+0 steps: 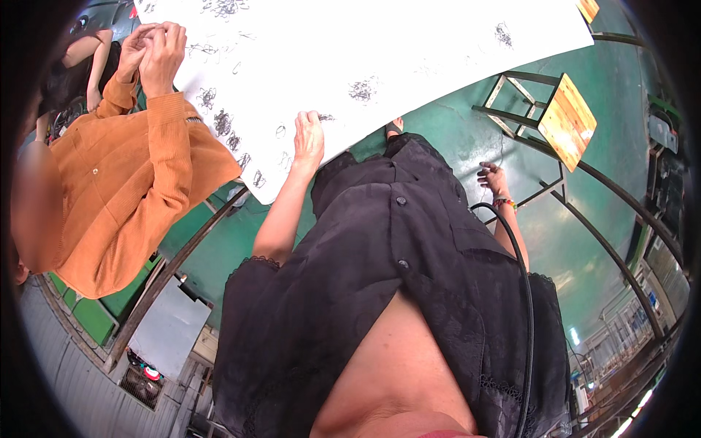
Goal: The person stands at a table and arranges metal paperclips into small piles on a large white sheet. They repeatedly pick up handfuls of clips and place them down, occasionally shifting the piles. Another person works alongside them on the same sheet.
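Note:
My left hand [309, 137] rests at the near edge of a white tabletop [431, 44], its fingers bent and drawn together. Right beside its fingertips lies a small cluster of thin black loops [326, 117]; what the fingers hold, if anything, is hidden. A larger heap of thin black loops [361, 90] lies farther right on the table, and several smaller heaps [223, 123] are spread to the left. My right hand [493, 178] hangs by my side, away from the table, fingers apart, with a colourful bracelet at the wrist.
At the left, a co-worker in an orange jacket [124, 190] holds both hands [157, 58] together above the table. Another person's arm [95, 69] shows behind. A wooden-topped stool [568, 120] with a dark metal frame stands to the right on the green floor [438, 139].

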The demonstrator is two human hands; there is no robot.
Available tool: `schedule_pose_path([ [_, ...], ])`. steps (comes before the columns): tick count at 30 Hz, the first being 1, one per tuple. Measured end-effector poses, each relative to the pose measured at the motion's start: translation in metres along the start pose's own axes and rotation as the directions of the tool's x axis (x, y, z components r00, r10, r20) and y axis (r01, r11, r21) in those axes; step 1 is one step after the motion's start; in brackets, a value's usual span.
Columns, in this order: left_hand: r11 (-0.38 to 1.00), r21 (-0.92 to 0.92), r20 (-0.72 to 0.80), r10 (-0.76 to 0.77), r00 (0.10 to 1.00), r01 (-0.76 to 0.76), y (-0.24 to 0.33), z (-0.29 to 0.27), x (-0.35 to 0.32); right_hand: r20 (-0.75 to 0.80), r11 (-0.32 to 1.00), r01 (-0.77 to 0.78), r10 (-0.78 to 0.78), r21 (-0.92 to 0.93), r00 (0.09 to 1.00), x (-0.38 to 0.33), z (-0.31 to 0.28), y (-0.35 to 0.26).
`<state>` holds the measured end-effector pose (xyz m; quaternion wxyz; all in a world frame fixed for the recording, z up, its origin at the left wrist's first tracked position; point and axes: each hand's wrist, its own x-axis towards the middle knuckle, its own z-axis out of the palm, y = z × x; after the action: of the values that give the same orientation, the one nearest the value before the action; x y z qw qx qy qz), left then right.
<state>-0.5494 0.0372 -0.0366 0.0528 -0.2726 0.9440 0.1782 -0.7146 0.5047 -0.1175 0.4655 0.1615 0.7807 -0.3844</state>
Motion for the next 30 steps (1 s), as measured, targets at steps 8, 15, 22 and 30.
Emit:
schedule_pose_path([
  [8,0.995,-0.099,0.048,0.012,0.999,-0.007,-0.033,0.012,0.006,-0.014,0.839,0.539,-0.542,-0.078,0.840,-0.018,0.025,-0.101],
  [15,0.929,-0.366,-0.004,-0.056,0.998,0.051,-0.013,-0.051,0.009,0.584,0.726,-0.054,-0.504,0.685,0.637,-0.106,0.151,-0.273],
  [22,0.868,-0.415,-0.129,0.241,0.962,-0.273,0.042,-0.118,0.042,0.850,0.678,-0.547,-0.509,0.491,0.133,-0.028,0.274,-0.305],
  [30,0.862,-0.250,-0.136,0.420,0.897,-0.441,0.077,-0.123,0.048,0.737,0.036,-0.932,-0.624,0.360,0.261,-0.012,0.265,-0.286],
])
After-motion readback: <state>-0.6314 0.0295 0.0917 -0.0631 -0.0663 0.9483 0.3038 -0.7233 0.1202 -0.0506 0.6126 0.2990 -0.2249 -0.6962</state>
